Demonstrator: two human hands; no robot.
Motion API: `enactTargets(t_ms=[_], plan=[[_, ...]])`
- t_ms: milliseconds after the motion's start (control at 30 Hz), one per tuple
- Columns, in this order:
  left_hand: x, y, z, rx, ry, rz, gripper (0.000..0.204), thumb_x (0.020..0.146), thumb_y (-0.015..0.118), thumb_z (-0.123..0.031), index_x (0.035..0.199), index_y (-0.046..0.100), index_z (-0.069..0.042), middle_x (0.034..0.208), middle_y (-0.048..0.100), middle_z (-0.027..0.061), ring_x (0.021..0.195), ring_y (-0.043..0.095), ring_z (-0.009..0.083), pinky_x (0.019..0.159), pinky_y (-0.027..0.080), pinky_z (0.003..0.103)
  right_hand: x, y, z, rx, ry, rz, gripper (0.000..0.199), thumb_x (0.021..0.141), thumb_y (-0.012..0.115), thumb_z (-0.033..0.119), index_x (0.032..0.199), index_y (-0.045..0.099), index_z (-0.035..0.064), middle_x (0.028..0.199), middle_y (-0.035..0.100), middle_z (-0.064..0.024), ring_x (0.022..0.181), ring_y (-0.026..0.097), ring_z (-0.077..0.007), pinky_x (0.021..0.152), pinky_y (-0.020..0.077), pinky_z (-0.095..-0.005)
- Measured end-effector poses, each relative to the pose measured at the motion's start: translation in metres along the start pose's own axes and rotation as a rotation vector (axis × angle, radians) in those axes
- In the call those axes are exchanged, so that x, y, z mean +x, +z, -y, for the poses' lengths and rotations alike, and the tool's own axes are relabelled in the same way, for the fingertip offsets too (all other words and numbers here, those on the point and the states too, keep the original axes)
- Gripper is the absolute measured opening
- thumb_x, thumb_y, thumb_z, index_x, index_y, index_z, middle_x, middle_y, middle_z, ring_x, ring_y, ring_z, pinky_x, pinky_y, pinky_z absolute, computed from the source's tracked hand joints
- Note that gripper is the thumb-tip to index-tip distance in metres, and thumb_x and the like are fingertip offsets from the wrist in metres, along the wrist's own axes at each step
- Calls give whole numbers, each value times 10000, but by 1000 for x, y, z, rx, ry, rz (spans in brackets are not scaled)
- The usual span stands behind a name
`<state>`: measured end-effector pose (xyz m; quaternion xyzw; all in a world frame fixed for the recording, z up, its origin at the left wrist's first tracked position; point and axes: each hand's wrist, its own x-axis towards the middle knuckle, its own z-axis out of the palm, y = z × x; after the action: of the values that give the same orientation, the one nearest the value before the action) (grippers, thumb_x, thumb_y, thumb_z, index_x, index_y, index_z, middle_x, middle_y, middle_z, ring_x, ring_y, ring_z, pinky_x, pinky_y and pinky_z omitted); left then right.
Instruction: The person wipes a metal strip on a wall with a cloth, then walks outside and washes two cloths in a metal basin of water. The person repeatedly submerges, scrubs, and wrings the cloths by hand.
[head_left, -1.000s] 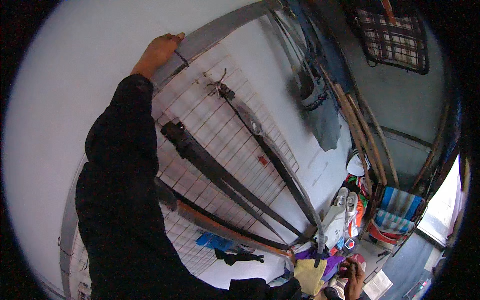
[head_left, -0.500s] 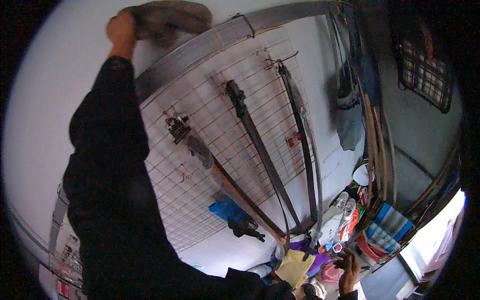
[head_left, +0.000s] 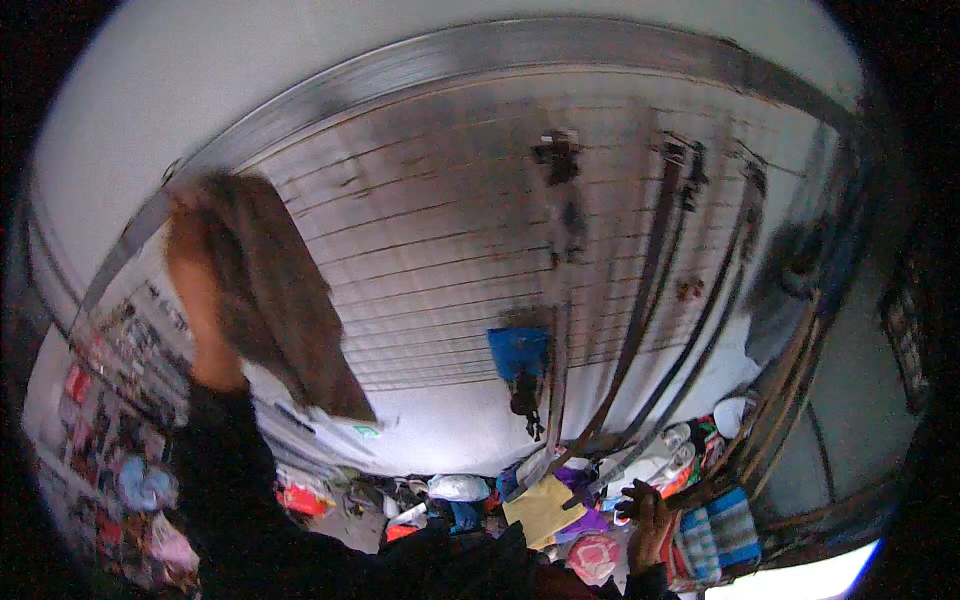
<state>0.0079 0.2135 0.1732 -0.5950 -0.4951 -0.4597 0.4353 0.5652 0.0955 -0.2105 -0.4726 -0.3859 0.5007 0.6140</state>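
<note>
Brown-grey cloth (head_left: pixel 275 300) | gripped by raised left hand (head_left: pixel 190 270) against wire grid wall (head_left: pixel 440 260) | right hand (head_left: pixel 650 520) low, fingers unclear

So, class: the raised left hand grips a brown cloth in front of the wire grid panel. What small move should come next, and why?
Probably lower the brown cloth clear of the wire grid panel: the left hand grips it hanging free, and the picture is motion-blurred.
</note>
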Motion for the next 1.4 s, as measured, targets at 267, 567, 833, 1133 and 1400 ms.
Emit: enactTargets(t_ms=[267, 567, 833, 1133, 1400], plan=[[-272, -11, -64, -1161, -1344, -133, 349, 1051, 471, -333, 1191, 646, -66, 1097, 699, 66, 1006, 656, 231, 938, 502, 370, 20, 45, 1, -138, 40, 230, 541, 1054, 512, 464, 1261, 606, -27, 1034, 720, -138, 798, 718, -214, 675, 552, -312], [-384, 0, -141, -1165, -1822, -247, 324, 1042, 446, -274, 1249, 605, -82, 1087, 670, 56, 1019, 618, 228, 957, 483, 406, 13, 69, -27, -495, 61, 366, 310, 1029, 574, 220, 1091, 668, -69, 940, 736, -139, 768, 696, -222, 709, 569, -355], [-355, 1, -119, -1093, -1662, -324, 225, 1054, 469, -227, 1161, 549, -47, 993, 640, 86, 898, 632, 192, 774, 543, 336, 12, 104, -18, -380, 74, 477, 282, 993, 611, 172, 1115, 678, -73, 979, 741, -142, 840, 717, -234, 715, 575, -354], [-175, 58, -54, -634, -653, -228, 244, 964, 605, -98, 1190, 548, -25, 992, 624, 240, 848, 611, 382, 748, 485, 427, 27, 91, -41, -679, -157, 665, 285, 1036, 586, 237, 1154, 676, -7, 919, 733, -125, 816, 713, -207, 637, 561, -338], [-90, 89, -37, -403, -367, -220, 235, 882, 624, -50, 1086, 508, -40, 842, 615, 227, 821, 606, 451, 690, 465, 514, 23, 78, -40, -705, 7, 552, 333, 1018, 613, 335, 1105, 692, 23, 867, 732, -70, 771, 687, -192, 694, 547, -359]])
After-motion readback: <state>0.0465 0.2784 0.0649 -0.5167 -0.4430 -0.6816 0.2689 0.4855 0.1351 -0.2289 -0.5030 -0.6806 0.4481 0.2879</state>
